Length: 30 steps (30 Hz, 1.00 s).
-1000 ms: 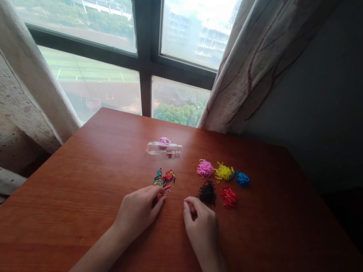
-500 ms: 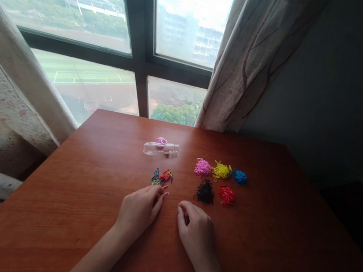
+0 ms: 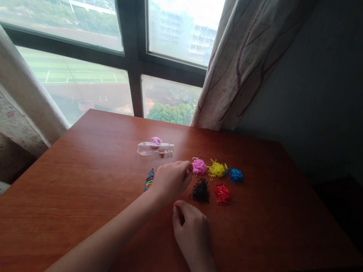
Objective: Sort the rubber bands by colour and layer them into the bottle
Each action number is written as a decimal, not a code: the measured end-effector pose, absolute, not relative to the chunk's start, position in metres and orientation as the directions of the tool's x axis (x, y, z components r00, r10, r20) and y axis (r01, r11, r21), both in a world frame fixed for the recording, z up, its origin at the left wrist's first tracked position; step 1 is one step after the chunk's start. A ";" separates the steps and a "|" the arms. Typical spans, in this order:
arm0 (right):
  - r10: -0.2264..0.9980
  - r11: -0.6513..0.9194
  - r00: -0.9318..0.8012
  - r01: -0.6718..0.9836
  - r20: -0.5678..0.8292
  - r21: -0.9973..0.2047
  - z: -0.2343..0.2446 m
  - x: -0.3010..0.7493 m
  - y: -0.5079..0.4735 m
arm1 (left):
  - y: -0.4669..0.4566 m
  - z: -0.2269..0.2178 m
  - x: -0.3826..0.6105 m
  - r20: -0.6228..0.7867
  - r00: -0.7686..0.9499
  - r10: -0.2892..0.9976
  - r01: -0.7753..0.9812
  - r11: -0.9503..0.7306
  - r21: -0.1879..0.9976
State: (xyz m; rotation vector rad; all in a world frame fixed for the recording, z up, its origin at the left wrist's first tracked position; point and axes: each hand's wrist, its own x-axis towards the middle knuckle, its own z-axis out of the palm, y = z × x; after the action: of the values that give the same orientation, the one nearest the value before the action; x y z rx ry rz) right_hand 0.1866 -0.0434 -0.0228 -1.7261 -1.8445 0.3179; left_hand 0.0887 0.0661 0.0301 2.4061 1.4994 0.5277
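Note:
My left hand [image 3: 172, 179] reaches forward with closed fingers, its tips at the left edge of the pink rubber band pile [image 3: 199, 167]. Whatever those fingertips hold is hidden. Beneath and beside that hand lies a mixed pile of coloured rubber bands [image 3: 149, 180], mostly covered by it. My right hand [image 3: 191, 229] rests on the table, fingers curled and thumb against them, nothing visible in the grip. Just beyond it sit a black rubber band pile [image 3: 200, 190] and a red rubber band pile [image 3: 223, 194]. Yellow [image 3: 217, 169] and blue [image 3: 236, 175] piles continue the pink one's row.
A clear plastic bottle-shaped container [image 3: 147, 148] lies on its side farther back, with a pink piece [image 3: 156, 141] against it. The brown wooden table [image 3: 63, 190] meets a window and curtains [image 3: 230, 69] at its far edge.
My left hand has moved forward and right from the near side of the mixed pile, where a pink rubber band showed at its fingertips, to the pink pile. My right hand stays put; the view shifts slightly.

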 end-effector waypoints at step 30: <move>0.978 0.107 0.019 0.812 0.208 -0.574 -0.021 0.187 -0.044 | 0.028 0.013 -0.001 0.128 0.315 0.940 0.847 -0.339 0.410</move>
State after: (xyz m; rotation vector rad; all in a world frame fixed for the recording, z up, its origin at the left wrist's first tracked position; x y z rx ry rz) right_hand 0.1874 -0.0444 -0.0205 -1.7427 -1.8303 0.3835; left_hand -0.0009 0.0277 0.0134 2.3172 1.6189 0.5038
